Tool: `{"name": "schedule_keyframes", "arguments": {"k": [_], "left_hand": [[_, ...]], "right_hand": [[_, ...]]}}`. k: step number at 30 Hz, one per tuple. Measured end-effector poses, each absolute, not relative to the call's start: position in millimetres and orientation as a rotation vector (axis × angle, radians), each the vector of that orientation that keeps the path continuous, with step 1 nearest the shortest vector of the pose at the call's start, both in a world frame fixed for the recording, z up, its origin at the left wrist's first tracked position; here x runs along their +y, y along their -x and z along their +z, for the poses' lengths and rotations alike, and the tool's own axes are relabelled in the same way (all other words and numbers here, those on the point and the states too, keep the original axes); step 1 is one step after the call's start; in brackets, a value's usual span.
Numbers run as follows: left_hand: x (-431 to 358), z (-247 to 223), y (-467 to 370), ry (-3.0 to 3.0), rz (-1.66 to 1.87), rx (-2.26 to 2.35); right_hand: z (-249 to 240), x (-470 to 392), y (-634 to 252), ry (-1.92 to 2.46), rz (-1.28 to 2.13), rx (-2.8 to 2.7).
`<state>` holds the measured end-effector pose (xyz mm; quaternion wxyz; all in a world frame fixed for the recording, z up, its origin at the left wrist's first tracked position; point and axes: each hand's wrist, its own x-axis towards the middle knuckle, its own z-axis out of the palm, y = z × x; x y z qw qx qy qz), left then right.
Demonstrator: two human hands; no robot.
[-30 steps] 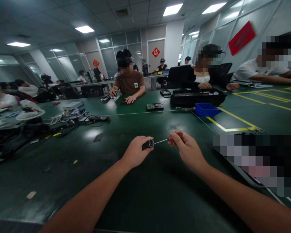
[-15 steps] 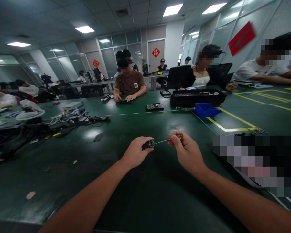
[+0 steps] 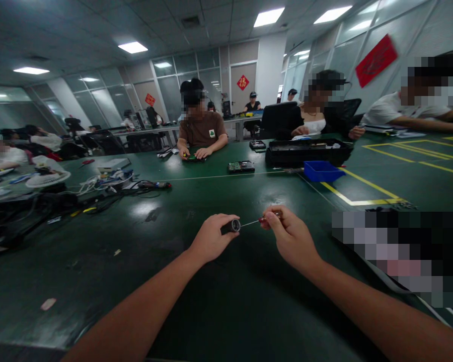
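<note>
My left hand (image 3: 214,235) is closed round a short dark cylinder (image 3: 227,228) with a pale ring at its open end, which faces right. In my right hand (image 3: 289,233) is a screwdriver (image 3: 263,219) with a reddish handle, pinched between thumb and fingers. Its thin metal shaft points left toward the ringed end of the cylinder. The tip lies at or very near the rim; I cannot tell whether it goes inside. Both hands are held above the green table (image 3: 226,311).
A blue bin (image 3: 322,171) and a black tray (image 3: 305,152) stand ahead to the right. A circuit board (image 3: 241,166) lies ahead. Tangled cables (image 3: 109,183) spread at left. A pixelated object (image 3: 396,251) is near my right forearm. Co-workers sit across the table.
My hands keep nearly the same pose; the screwdriver has shifted very slightly left toward the cylinder. Across the table, the dark-sleeved co-worker's hands have moved.
</note>
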<state>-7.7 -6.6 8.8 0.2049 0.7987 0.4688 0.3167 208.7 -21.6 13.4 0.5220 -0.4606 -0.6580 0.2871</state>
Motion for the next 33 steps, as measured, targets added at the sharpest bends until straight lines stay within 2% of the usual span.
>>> {"name": "schedule_keyframes", "arguments": {"k": [8,33], "left_hand": [[-4.2,4.2,10.0,-2.232,0.918,1.299],[-4.7,4.0,9.5,-2.219,0.932,1.308]], "right_hand": [[15.7,-25.8,-206.4,1.063,0.763,-1.539],[15.1,-28.3,-208.0,1.117,0.611,-1.579]]}}
